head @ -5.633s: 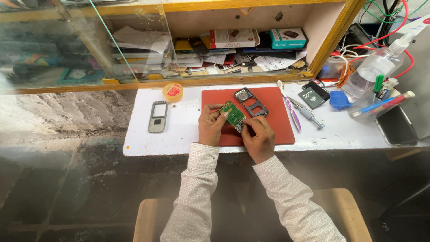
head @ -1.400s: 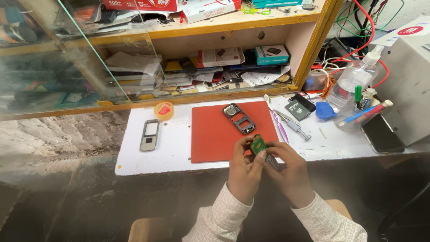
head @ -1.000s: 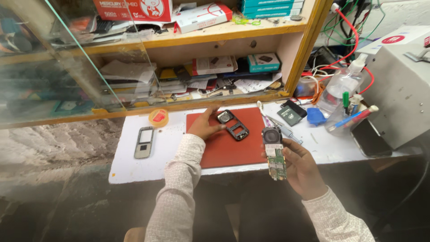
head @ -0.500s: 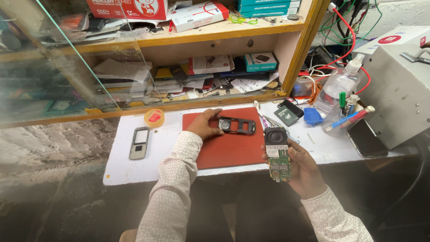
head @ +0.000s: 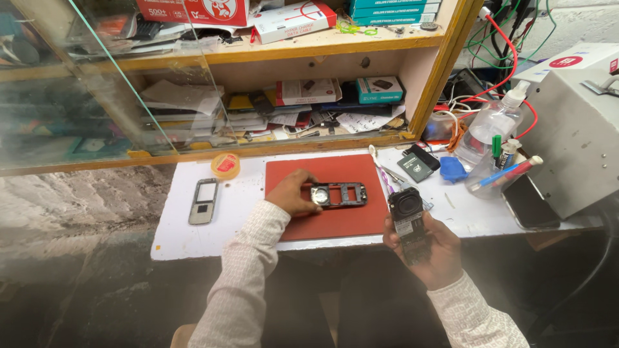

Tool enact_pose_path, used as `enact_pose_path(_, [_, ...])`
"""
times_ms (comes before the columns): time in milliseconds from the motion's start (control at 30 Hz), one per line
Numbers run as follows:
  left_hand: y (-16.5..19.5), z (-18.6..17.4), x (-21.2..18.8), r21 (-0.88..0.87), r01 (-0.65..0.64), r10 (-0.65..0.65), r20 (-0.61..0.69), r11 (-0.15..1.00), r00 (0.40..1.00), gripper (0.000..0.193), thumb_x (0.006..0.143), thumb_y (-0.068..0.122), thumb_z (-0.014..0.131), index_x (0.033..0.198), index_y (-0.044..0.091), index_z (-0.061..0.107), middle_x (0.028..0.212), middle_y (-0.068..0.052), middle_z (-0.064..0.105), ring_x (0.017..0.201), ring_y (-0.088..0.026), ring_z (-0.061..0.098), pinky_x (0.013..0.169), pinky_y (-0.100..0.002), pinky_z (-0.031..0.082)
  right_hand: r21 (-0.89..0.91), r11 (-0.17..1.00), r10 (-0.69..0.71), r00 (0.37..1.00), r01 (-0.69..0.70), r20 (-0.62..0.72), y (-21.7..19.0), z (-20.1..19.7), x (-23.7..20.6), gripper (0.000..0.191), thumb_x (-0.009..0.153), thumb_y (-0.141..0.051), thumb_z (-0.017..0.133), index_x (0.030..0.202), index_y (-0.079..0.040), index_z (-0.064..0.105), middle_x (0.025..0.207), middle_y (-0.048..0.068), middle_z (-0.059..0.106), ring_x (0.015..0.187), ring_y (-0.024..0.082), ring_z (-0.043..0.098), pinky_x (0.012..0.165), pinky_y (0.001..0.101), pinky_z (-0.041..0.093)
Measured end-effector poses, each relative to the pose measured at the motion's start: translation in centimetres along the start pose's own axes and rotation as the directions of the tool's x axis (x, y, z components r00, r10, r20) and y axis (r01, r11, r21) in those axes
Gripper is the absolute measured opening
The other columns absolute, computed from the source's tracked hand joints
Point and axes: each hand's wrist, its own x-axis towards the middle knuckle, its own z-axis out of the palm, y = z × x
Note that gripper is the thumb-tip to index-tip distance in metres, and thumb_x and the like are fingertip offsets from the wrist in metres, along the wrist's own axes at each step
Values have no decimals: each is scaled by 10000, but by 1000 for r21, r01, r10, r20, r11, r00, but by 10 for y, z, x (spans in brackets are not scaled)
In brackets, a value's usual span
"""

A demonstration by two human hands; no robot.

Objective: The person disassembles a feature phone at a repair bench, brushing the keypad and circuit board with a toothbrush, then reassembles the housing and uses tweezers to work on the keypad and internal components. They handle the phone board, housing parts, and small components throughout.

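- White rectangular worktop (head: 245,235): carries all parts; keep the work over it so loose pieces land on it.
- Red rectangular rubber mat (head: 335,222): lies at the centre of the worktop; use as the non-slip base for the frame.
- Left hand (head: 291,193): rests on the mat, fingers closed on the left end of the frame; press down evenly to prevent tilt.
- Right hand (head: 438,248): raised just off the front edge of the worktop, fingers clamped around the board; grip by the edges only.
- Black skeletal plastic phone frame (head: 340,194): lies flat on the mat, lengthwise left to right, open side up; hold steady and square.
- Green circuit board with round black speaker (head: 407,222): held upright in the right hand, just right of the frame; align with the frame outline before lowering.
- Grey phone front cover (head: 204,201): lies apart on the left of the worktop; leave untouched.
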Motion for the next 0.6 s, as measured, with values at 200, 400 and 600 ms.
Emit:
enact_pose_path(200, [30,-8,-41,-105,-179,145,-270,978,952,620,723,242,916,1238,30,643,1253,-168,636,1183,-315,584,1017,-398,476,84,995,59,997,-62,43,6,-5,-2,519,1013,-306,640,1337,96,579,1134,270,663,934,335,636,816,396,531])
enact_pose_path(400, [118,22,-86,-669,-113,17,-149,735,989,308,871,182,803,1130,35,724,1078,-75,759,1032,-161,705,951,-322,574,61,997,58,997,-56,-45,17,-5,-5,508,993,-299,598,1346,65,559,1189,248,650,1088,343,623,827,401,571])
enact_pose_path(600, [165,42,-93,-860,-22,-124,-99,511,987,232,900,153,788,1045,-19,734,917,-66,765,843,-108,700,787,-261,580,10,998,58,998,-58,-31,18,-12,-10,458,1022,-289,563,1354,27,557,1231,204,655,1126,337,650,844,439,581])
